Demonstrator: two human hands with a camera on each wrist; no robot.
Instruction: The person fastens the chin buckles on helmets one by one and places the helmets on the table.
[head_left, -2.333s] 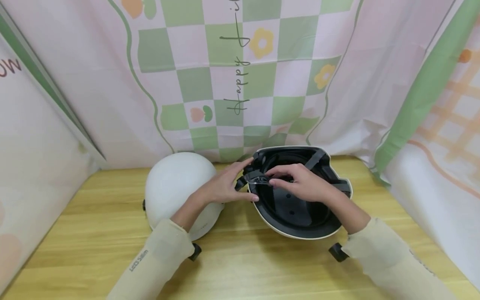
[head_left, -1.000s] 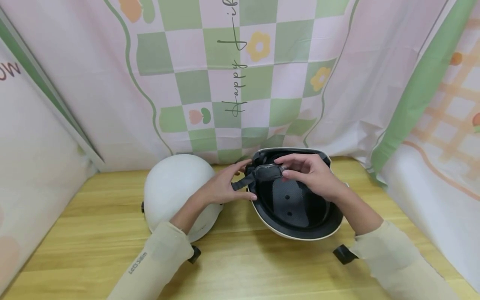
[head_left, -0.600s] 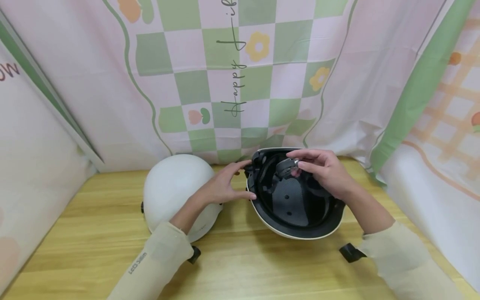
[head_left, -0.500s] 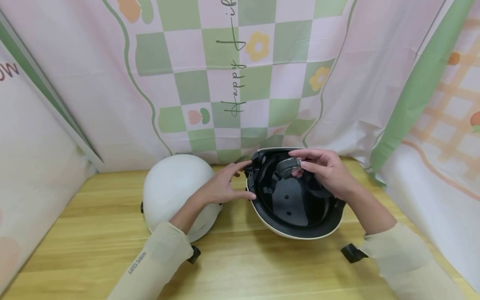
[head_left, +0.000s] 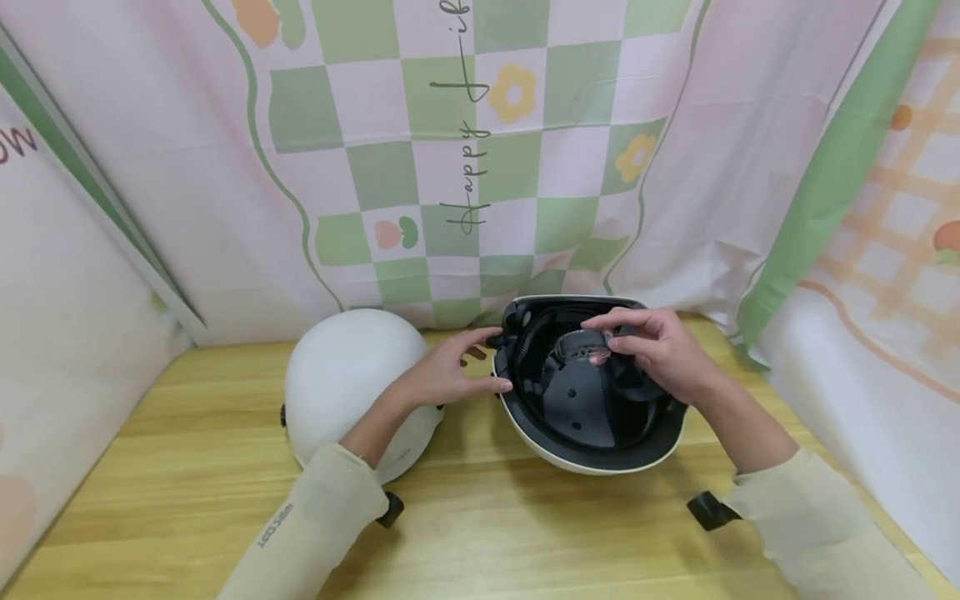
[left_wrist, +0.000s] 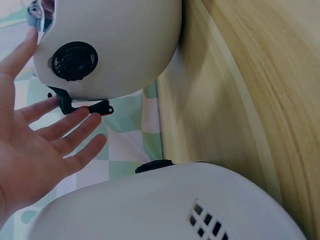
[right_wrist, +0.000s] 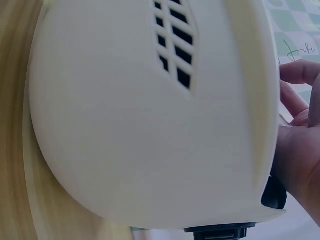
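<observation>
Wooden table (head_left: pixel 480 542), patterned curtain (head_left: pixel 517 167) behind. At left, a white helmet (head_left: pixel 352 367) sits dome up, small black fitting on its side. Left hand (head_left: pixel 450 372) reaches across just past it, fingers spread apart, thumb tip at the near-left rim of the second helmet, index tip by its black side fitting; whether that index tip makes contact, cannot tell. Second helmet (right_wrist: pixel 140 125), white with vent slots, lies upside down on the table, black lining facing up. Over its opening, a dark strap (head_left: pixel 579 343), end pinched between thumb and fingers of the right hand (head_left: pixel 663 352).
</observation>
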